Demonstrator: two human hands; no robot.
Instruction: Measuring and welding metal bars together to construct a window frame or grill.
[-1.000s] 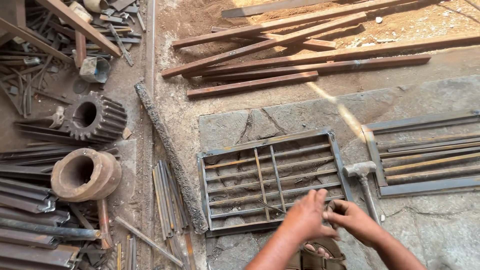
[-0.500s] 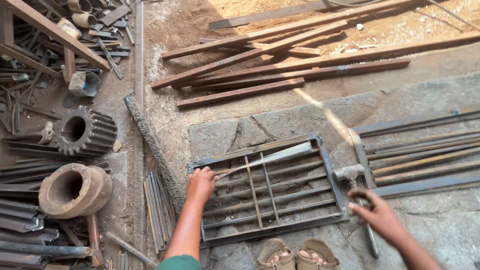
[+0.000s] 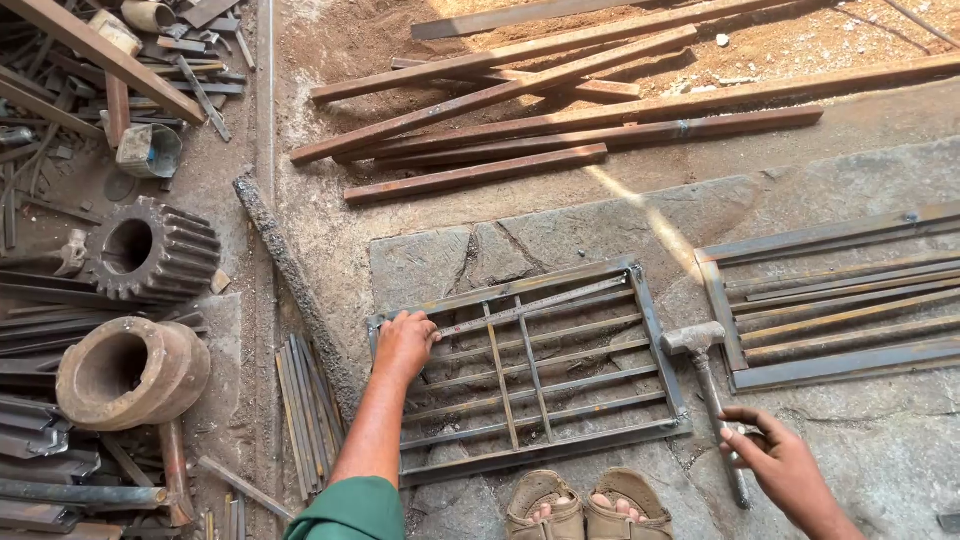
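Note:
A rectangular metal grille (image 3: 560, 440) of rusty bars lies flat on a stone slab. My left hand (image 3: 405, 345) rests on its left end, fingers closed over the end of a thin flat metal strip (image 3: 540, 303) that lies slantwise along the grille's far rail. A hammer (image 3: 700, 350) lies to the right of the grille, head away from me. My right hand (image 3: 778, 458) is at the hammer's handle, fingertips touching it, fingers curled but not wrapped around it. My sandalled feet (image 3: 585, 505) stand at the grille's near edge.
A second grille frame (image 3: 830, 370) with loose bars lies to the right. Long rusty steel bars (image 3: 560, 120) lie across the sandy ground beyond. On the left are a large gear (image 3: 150, 250), a thick metal ring (image 3: 130, 370), a rough rod (image 3: 295, 290) and thin rods (image 3: 305, 410).
A second ago both hands were together at the grille's near right edge. The left hand went to the grille's left end onto the strip; the right hand went to the hammer handle.

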